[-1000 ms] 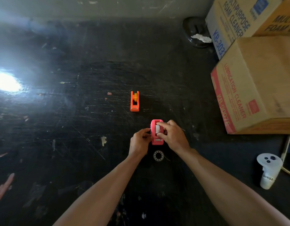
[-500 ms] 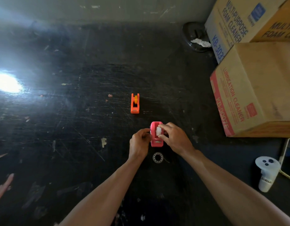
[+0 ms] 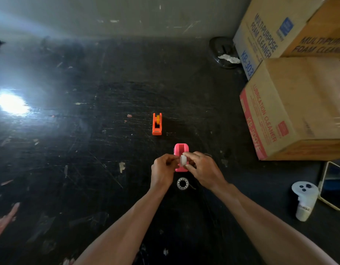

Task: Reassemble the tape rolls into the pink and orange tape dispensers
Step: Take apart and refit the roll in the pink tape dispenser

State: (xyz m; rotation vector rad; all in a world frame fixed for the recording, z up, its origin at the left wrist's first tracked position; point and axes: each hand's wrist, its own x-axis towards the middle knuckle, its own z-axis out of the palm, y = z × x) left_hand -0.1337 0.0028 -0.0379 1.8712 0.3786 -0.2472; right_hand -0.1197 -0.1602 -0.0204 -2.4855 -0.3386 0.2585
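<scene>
**White roll going into the pink dispenser**

The right hand [image 3: 202,169] pinches a small white tape roll [image 3: 183,160] between thumb and fingertips, holding it just above the open cradle of the pink dispenser [image 3: 181,150]. The left hand [image 3: 162,169] is closed at the roll's left side, fingertips touching it or the dispenser wall; which one I cannot tell. The pink dispenser stands on the dark, scratched table [image 3: 88,150], directly under both hands.

The step in hand looks like seating this roll in the pink dispenser. The next move likely calls for lining the roll's hub up with the cradle slots, pressing it down, then drawing the tape end toward the cutter.

Counted: 2 dispensers, the pink one and an orange dispenser [image 3: 157,124] farther off, which already holds a yellowish roll. A clear ring-shaped roll or core [image 3: 182,183] lies flat just nearer than the pink dispenser, between the wrists. At the right edge stand 2 cardboard boxes [image 3: 295,111].
</scene>
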